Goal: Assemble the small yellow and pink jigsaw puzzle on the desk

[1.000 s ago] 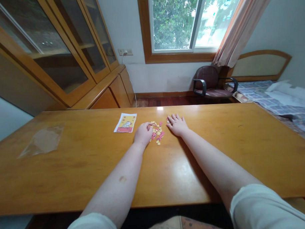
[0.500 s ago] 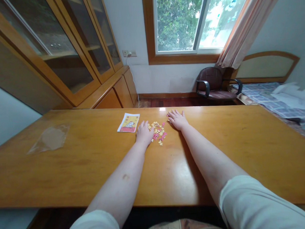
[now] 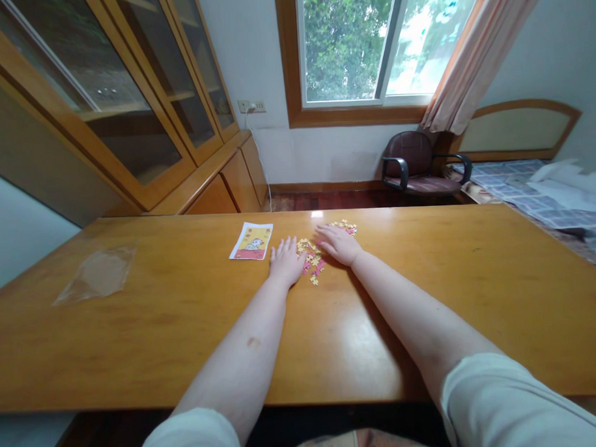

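Note:
Yellow and pink jigsaw puzzle pieces point(image 3: 313, 262) lie loose in a small heap on the wooden table point(image 3: 184, 319). My left hand point(image 3: 286, 262) rests palm down along the heap's left side, fingers stretched out. On the other side, my right hand point(image 3: 341, 243) lies flat with fingers extended toward the heap. Beyond it sits a second cluster of puzzle pieces point(image 3: 347, 227), partly covered by that hand. Left of my left hand is a picture card point(image 3: 252, 242) with a white animal on yellow and red.
A crumpled clear plastic bag point(image 3: 99, 273) lies on the table's left part. Behind the table stand a glass-door cabinet point(image 3: 188, 162) and a dark office chair point(image 3: 413, 164). A bed point(image 3: 531, 183) is at the right.
My right hand has moved left toward the heap, uncovering the cluster of pieces beyond it. My left hand has shifted slightly right.

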{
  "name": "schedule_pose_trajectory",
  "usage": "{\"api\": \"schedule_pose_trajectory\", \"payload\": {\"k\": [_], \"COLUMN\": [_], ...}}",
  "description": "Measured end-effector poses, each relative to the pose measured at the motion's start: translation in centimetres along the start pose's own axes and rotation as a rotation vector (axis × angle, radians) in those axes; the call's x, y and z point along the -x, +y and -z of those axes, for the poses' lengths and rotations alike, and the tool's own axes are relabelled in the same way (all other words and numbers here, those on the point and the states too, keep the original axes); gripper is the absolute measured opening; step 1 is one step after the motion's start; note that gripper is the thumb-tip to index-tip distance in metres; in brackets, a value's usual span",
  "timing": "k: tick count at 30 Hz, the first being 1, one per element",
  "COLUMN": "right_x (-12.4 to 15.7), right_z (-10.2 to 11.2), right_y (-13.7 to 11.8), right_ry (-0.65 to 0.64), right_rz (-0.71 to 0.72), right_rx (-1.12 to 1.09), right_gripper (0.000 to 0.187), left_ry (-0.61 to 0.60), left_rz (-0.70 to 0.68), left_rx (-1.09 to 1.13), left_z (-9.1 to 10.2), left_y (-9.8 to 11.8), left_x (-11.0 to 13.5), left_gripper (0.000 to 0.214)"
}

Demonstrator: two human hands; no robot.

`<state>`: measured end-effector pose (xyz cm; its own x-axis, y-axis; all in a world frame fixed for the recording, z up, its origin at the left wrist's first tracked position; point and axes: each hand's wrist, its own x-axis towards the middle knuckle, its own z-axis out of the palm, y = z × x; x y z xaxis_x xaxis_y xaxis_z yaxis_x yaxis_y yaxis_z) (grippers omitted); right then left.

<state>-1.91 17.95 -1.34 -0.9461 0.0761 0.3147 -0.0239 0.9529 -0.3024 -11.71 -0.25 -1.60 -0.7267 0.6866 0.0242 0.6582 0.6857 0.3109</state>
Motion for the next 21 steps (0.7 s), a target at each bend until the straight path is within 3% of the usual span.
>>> {"api": "schedule_pose_trajectory", "payload": {"k": [2, 4, 8, 13, 17, 21], "right_x": [-0.2, -0.7, -1.1, 0.7, 3.4, 5.7], "right_z": [-0.5, -1.0, -1.5, -1.5, -0.8, 0.3], "right_y": [-1.3, -2.0, -2.4, -3.3, -4.5, -4.8], "right_ry": [-0.06, -0.123, -0.254, -0.232, -0.221, -0.236], "right_rz": [0.079, 0.048, 0.003, -0.022, -0.075, -0.176], "right_rx": [-0.026, -0.015, 0.017, 0.02, -0.019, -0.2], "right_gripper": [0.061, 0.07, 0.068, 0.067, 0.07, 0.068], "left_ry": [-0.001, -0.004, -0.005, -0.068, -0.118, -0.152], "left_rz": [-0.051, -0.092, -0.131, -0.25, -0.269, -0.231], "left_rx": [-0.016, -0.034, -0.065, -0.071, -0.053, 0.032], "left_z": [-0.2, -0.3, -0.5, -0.4, -0.5, -0.8], "left_y": [0.0, -0.1, 0.0, 1.2, 2.9, 5.1], "left_x": [0.0, 0.0, 0.1, 1.3, 2.8, 4.3], "left_gripper": [0.065, 0.063, 0.061, 0.06, 0.063, 0.061]}}
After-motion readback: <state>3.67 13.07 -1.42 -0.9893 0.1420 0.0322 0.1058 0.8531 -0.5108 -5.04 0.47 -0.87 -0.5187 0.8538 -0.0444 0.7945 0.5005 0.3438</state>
